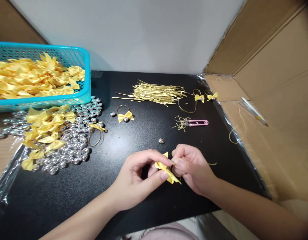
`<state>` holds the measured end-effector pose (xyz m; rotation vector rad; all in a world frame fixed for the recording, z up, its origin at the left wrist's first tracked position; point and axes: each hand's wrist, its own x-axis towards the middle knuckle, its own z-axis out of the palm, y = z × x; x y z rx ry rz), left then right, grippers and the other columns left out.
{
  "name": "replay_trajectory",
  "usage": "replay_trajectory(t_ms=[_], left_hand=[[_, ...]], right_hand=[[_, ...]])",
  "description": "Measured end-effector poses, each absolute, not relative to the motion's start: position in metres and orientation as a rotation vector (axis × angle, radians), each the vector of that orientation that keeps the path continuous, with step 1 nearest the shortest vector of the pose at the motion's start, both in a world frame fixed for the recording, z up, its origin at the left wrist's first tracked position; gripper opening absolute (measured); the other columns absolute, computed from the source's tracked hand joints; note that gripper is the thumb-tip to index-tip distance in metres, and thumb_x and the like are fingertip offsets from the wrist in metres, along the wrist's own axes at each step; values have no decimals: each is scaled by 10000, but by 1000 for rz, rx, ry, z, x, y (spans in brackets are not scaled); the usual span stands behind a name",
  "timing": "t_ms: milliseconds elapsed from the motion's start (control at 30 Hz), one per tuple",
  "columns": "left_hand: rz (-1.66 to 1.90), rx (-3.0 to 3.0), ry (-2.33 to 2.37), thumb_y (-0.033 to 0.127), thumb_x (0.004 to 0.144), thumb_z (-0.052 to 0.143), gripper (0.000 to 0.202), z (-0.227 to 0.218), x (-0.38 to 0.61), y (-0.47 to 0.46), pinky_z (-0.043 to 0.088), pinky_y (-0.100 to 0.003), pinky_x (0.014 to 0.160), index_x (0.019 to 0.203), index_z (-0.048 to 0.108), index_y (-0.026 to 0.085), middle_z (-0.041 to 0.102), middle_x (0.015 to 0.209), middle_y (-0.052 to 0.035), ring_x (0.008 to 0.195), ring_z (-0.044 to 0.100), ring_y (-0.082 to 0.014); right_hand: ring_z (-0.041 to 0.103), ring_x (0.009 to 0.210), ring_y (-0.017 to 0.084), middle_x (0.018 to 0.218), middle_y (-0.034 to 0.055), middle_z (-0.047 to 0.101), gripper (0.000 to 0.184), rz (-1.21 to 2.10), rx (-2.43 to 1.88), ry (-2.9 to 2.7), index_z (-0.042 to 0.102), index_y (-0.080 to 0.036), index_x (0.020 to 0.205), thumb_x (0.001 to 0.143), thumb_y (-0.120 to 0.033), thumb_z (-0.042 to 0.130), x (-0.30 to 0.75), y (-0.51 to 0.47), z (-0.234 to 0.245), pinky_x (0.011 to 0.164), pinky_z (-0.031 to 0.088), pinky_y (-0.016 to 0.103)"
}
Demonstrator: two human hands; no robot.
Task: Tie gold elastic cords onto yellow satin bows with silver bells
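Observation:
Both hands meet over the near middle of the black table (134, 133). My left hand (136, 180) pinches a small yellow ribbon bow (166, 170) between thumb and fingers. My right hand (191, 168) is closed in a pinch at the bow's centre, fingers pressed together; what else it grips is too small to make out. A single silver bead (161, 141) lies just beyond the hands.
A turquoise basket (69, 96) full of yellow bows stands at far left. Silver beads (76, 133) with loose bows are heaped beside it. Gold cords (156, 93), finished bows (125, 116), a pink snipper (197, 122) lie farther back. A cardboard box (269, 110) flanks the right.

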<state>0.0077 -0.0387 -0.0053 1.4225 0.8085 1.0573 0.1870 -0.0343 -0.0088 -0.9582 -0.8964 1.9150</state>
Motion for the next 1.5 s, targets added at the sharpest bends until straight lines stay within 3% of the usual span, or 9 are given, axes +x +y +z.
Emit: replay_trajectory(t_ms=[233,467,700,1500], left_hand=[[996,1365,794,296,871,696,131,-9,7,-40,439,-220,537,906,715,170,665,671,-28,573,581,-123],[922,1212,747,342,868,703,174,-10,8,-41,433,-223,566,896,693,170,638,672,-10,587,550,-114],[899,1042,654,286,867,717,101,-8,7,-40,420,-180,613,923,711,203,648,749,11,646,533,-82],[885,812,598,208,812,776,37,-8,12,-40,415,-112,564,840,775,231,695,693,40,605,551,-40]], right_hand=[[258,431,26,488,-92,387,365,2108,-876,-689,512,-170,629,675,-376,810,186,-33,-11,436,202,177],[246,439,35,471,-94,359,359,2173,-864,-640,519,-174,627,669,-370,817,186,-32,-12,456,194,187],[245,452,45,473,-91,346,384,2177,-879,-624,518,-181,623,650,-402,830,185,-32,-14,458,208,193],[277,436,39,472,-92,355,390,2252,-804,-652,565,-171,658,647,-438,850,183,-31,-20,436,234,177]])
